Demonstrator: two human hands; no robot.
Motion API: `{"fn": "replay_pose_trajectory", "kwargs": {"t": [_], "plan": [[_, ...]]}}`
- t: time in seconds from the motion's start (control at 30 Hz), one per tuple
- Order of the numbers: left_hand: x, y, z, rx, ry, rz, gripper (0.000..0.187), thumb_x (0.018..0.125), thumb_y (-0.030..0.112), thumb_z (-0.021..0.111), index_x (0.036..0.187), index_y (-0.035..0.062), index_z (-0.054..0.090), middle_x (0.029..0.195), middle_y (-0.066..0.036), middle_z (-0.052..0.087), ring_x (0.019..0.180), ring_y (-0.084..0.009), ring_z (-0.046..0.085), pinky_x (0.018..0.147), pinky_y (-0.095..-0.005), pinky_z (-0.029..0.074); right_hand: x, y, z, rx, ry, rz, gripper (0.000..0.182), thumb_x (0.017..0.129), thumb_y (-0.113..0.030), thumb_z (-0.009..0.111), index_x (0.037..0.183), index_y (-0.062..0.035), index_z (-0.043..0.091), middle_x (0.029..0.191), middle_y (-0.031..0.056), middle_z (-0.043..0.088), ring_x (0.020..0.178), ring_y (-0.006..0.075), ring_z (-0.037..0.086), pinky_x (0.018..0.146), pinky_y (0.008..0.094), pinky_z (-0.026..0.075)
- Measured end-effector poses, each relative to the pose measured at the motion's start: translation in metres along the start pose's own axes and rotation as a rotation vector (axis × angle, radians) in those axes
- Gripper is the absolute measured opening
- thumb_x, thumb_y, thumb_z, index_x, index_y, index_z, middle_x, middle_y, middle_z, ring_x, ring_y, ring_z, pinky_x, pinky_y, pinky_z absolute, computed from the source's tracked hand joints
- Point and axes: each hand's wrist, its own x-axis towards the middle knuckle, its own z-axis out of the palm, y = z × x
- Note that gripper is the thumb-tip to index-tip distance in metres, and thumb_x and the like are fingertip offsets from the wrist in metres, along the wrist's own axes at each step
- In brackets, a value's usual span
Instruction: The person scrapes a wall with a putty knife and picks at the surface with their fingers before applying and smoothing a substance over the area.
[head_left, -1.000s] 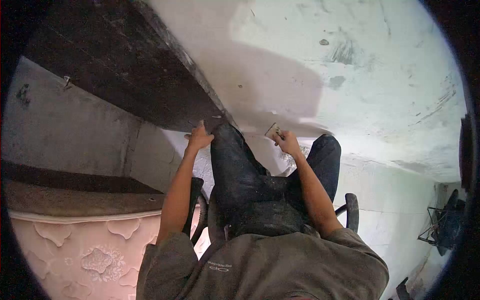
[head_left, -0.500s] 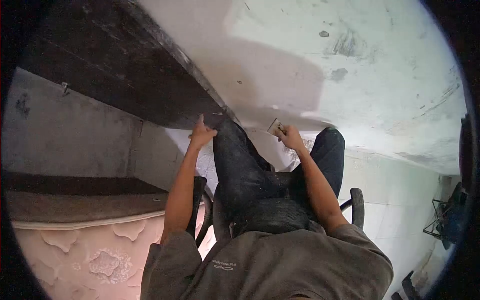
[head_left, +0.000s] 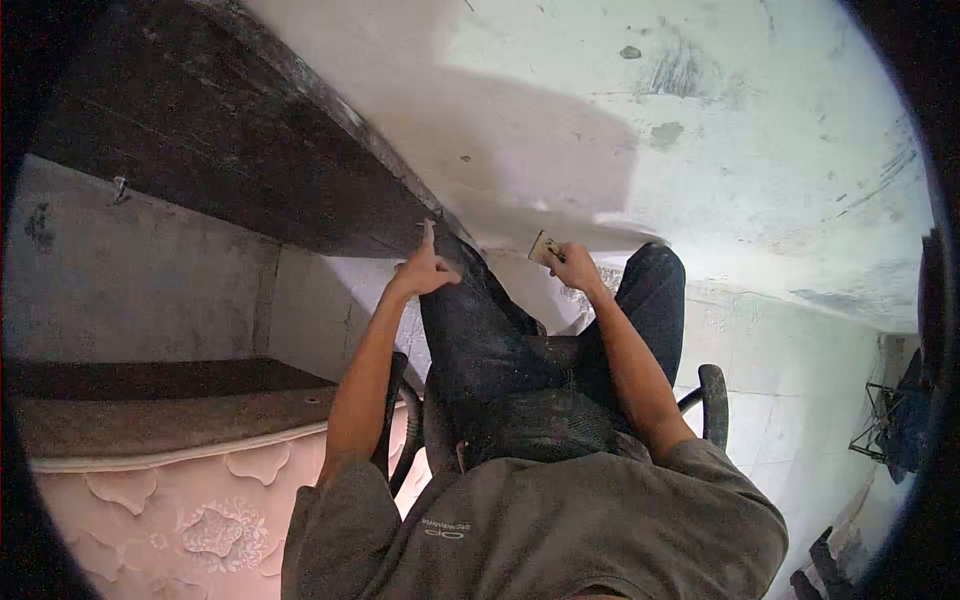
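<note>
My left hand (head_left: 424, 272) is raised over my left knee, index finger stretched toward the dark board (head_left: 250, 130) and thumb held apart. Its fingertip comes right up to the lower end of the board's long edge, where a small pale bit shows. My right hand (head_left: 578, 268) is closed on a small scraper (head_left: 543, 245) with a flat, light rectangular blade. The scraper is between my knees in this view, in front of the stained pale wall (head_left: 560, 140), its blade pointing up and left.
I sit on a chair with black armrests (head_left: 714, 408). At lower left, a pink quilted mattress (head_left: 200, 510) lies beside a brown ledge (head_left: 170, 410). A small metal fitting (head_left: 120, 188) sticks out near the board. Dark items (head_left: 905, 420) stand at far right.
My left hand has moved up and right, its index finger now at the board's edge. My right hand has shifted slightly up and left with the scraper, and the view has shifted a little.
</note>
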Motion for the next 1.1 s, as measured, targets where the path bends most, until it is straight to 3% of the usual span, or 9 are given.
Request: {"fn": "replay_pose_trajectory", "kwargs": {"t": [0.1, 0.2, 0.4, 0.53, 0.6, 0.83, 0.9, 1.0, 1.1], "plan": [[0.024, -0.042, 0.03, 0.97, 0.753, 0.321, 0.1, 0.071, 0.023, 0.074, 0.145, -0.0023, 0.012, 0.081, -0.008, 0.067, 0.078, -0.0236, 0.06, 0.085, -0.0387, 0.045, -0.001, 0.003, 0.002, -0.046, 0.015, -0.02, 0.032, 0.083, -0.027, 0.06, 0.073, 0.0026, 0.067, 0.062, 0.0138, 0.065, 0.054, 0.0219, 0.063, 0.058, 0.036, 0.05], [0.018, -0.024, 0.013, 0.299, 0.407, 0.163, 0.098, 0.071, 0.022, 0.073, 0.146, -0.0007, 0.014, 0.088, -0.009, 0.067, 0.084, -0.0247, 0.061, 0.092, -0.0417, 0.04, 0.001, 0.009, 0.006, -0.016, 0.011, 0.015, 0.031, 0.083, -0.026, 0.06, 0.077, 0.0034, 0.066, 0.062, 0.0143, 0.065, 0.054, 0.0214, 0.063, 0.058, 0.0355, 0.05], [0.016, -0.012, 0.006, 0.139, 0.132, -0.07, 0.1, 0.067, 0.028, 0.075, 0.145, 0.0023, 0.019, 0.095, -0.01, 0.068, 0.102, -0.0265, 0.059, 0.1, -0.0629, 0.023, 0.007, 0.028, 0.021, -0.072, 0.062, -0.016, 0.03, 0.083, -0.025, 0.06, 0.079, 0.0034, 0.066, 0.063, 0.014, 0.065, 0.055, 0.0224, 0.064, 0.059, 0.036, 0.05], [0.031, -0.039, 0.031, 0.638, 0.584, 0.298, 0.098, 0.067, 0.026, 0.075, 0.145, 0.0014, 0.02, 0.083, -0.008, 0.068, 0.087, -0.0245, 0.064, 0.096, -0.0632, 0.028, -0.001, 0.003, 0.005, -0.073, 0.071, -0.09, 0.029, 0.084, -0.025, 0.059, 0.077, 0.0019, 0.066, 0.062, 0.0135, 0.065, 0.056, 0.0231, 0.064, 0.06, 0.0363, 0.05], [0.034, -0.037, 0.027, 0.487, 0.727, 0.344, 0.104, 0.067, 0.025, 0.078, 0.145, 0.001, 0.014, 0.101, -0.011, 0.065, 0.088, -0.0247, 0.061, 0.085, -0.0432, 0.044, -0.002, 0.0, 0.002, -0.102, 0.007, 0.006, 0.028, 0.084, -0.025, 0.058, 0.079, 0.001, 0.066, 0.061, 0.0131, 0.064, 0.058, 0.0232, 0.065, 0.06, 0.0365, 0.05], [0.047, -0.027, 0.02, 0.195, 0.256, 0.087, 0.108, 0.068, 0.022, 0.075, 0.146, 0.0, 0.002, 0.104, -0.014, 0.065, 0.087, -0.0263, 0.062, 0.084, -0.0415, 0.045, 0.001, 0.009, 0.011, -0.123, 0.052, -0.137, 0.025, 0.084, -0.023, 0.056, 0.082, 0.0008, 0.066, 0.061, 0.0131, 0.064, 0.058, 0.0243, 0.065, 0.06, 0.0381, 0.05], [0.05, -0.026, 0.029, 0.303, 0.298, 0.089, 0.101, 0.069, 0.025, 0.073, 0.145, -0.0005, 0.01, 0.105, -0.011, 0.065, 0.098, -0.0278, 0.058, 0.091, -0.0468, 0.04, 0.0, 0.002, 0.007, 0.002, -0.055, 0.006, 0.031, 0.08, -0.028, 0.06, 0.083, 0.0023, 0.064, 0.074, 0.027, 0.061, 0.073, 0.0444, 0.06, 0.069, 0.0492, 0.048], [0.049, -0.027, 0.052, 0.778, 0.594, 0.074, 0.101, 0.069, 0.032, 0.073, 0.145, -0.0004, 0.015, 0.107, -0.007, 0.065, 0.114, -0.0287, 0.048, 0.1, -0.0546, 0.027, -0.006, -0.009, -0.001, -0.024, -0.038, -0.02, 0.025, 0.084, -0.021, 0.055, 0.079, 0.0014, 0.065, 0.06, 0.0135, 0.063, 0.057, 0.0251, 0.065, 0.06, 0.0381, 0.051], [0.055, -0.031, 0.036, 0.304, 0.474, 0.273, 0.103, 0.069, 0.034, 0.072, 0.147, 0.0038, 0.012, 0.117, -0.01, 0.06, 0.121, -0.0341, 0.041, 0.104, -0.0609, 0.011, 0.002, 0.019, 0.015, -0.171, 0.039, -0.102, 0.024, 0.084, -0.02, 0.055, 0.077, 0.0014, 0.065, 0.061, 0.0139, 0.064, 0.058, 0.0254, 0.065, 0.06, 0.0382, 0.051]]}}
